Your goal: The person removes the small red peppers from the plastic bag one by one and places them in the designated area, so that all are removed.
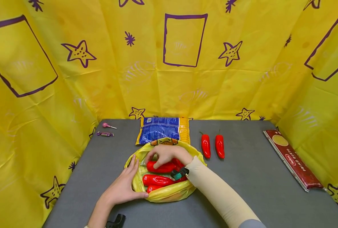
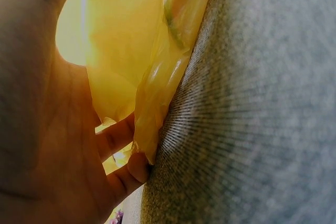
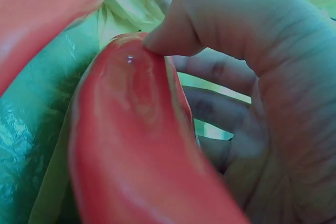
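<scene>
Table [image 1: 248, 180] across the lower frame carries an open yellow bag [image 1: 172, 195] at lower centre; left hand [image 1: 122, 185] spreads wide against its rim, right hand [image 1: 166, 153] pinches a red pepper [image 1: 163, 167] inside; work looks partway, direction unclear: other peppers [image 1: 157, 180] lie bagged, two loose peppers [image 1: 205, 146] rest right of centre

Two red peppers [image 1: 205, 146] lie outside, at least three inside one yellow bag [image 1: 172, 198]; also one lollipop [image 1: 105, 125], one wrapped candy [image 1: 105, 134] and two packets [image 1: 161, 129].
</scene>
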A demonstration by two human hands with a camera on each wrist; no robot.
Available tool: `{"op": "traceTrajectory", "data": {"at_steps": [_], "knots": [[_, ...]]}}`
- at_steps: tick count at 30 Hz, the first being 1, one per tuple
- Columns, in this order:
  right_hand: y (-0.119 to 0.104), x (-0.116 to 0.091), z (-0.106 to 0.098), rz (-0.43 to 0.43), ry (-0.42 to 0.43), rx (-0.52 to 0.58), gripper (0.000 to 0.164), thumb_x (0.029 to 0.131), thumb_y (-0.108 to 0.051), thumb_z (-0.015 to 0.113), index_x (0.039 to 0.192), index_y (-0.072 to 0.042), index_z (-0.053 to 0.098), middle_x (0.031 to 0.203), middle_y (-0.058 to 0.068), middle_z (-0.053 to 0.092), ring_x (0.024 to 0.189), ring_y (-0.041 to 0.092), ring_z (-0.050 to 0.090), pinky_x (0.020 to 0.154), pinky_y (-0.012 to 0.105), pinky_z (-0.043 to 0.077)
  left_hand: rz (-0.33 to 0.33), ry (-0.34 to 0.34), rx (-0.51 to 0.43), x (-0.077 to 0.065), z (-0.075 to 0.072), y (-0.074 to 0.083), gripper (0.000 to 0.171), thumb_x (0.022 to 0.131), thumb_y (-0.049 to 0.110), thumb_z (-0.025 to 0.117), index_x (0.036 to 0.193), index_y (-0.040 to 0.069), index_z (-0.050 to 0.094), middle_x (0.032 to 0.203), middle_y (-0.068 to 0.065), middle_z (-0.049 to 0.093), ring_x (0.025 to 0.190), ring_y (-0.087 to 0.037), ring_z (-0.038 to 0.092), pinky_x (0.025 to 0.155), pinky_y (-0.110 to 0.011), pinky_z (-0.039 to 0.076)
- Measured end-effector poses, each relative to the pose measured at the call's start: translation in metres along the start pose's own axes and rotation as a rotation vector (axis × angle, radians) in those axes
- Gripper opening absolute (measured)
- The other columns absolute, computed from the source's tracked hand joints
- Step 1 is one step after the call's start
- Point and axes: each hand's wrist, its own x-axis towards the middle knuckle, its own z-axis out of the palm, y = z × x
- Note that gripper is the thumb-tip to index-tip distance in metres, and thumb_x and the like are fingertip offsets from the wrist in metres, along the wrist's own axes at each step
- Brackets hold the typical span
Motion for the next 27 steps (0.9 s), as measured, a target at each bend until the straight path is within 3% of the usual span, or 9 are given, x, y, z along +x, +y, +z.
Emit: {"op": "traceTrajectory", "data": {"at_steps": [11,18,23,27], "knots": [[0.001,0.001,-0.001,-0.016,-0.008,-0.010,0.037,0.094,-0.022,0.079,0.130,-0.019,0.076,0.123,-0.008,0.074,0.109,0.005,0.063,0.097,0.020,0.052,0.005,0.007,0.006,-0.002,-0.001,0.001,0.138,0.071,0.080,0.080,0.170,0.006,0.017,0.180,-0.008,-0.003,0.157,-0.044,0.028,0.117,-0.068,0.037],[0.000,-0.004,-0.003,0.018,-0.004,0.041,0.038,0.092,-0.023,0.083,0.129,-0.017,0.077,0.120,-0.005,0.075,0.082,0.007,0.063,0.067,0.023,0.057,-0.006,-0.001,-0.003,-0.003,-0.001,0.002,0.139,0.071,0.079,0.081,0.169,0.005,0.017,0.180,-0.008,-0.003,0.157,-0.044,0.027,0.117,-0.068,0.038],[0.002,-0.008,-0.008,-0.018,0.030,0.002,0.037,0.092,-0.022,0.081,0.128,-0.016,0.078,0.121,-0.005,0.075,0.096,0.007,0.065,0.083,0.020,0.055,-0.007,-0.001,-0.007,-0.002,0.000,0.001,0.139,0.070,0.080,0.080,0.169,0.006,0.018,0.180,-0.007,-0.004,0.157,-0.043,0.027,0.117,-0.067,0.038],[0.006,-0.011,-0.011,-0.043,0.079,0.001,0.036,0.091,-0.019,0.079,0.127,-0.016,0.078,0.119,-0.006,0.075,0.098,0.006,0.067,0.089,0.020,0.054,-0.005,-0.001,-0.009,-0.002,0.000,0.000,0.139,0.070,0.080,0.081,0.169,0.005,0.017,0.180,-0.007,-0.004,0.157,-0.044,0.027,0.117,-0.068,0.037]]}}
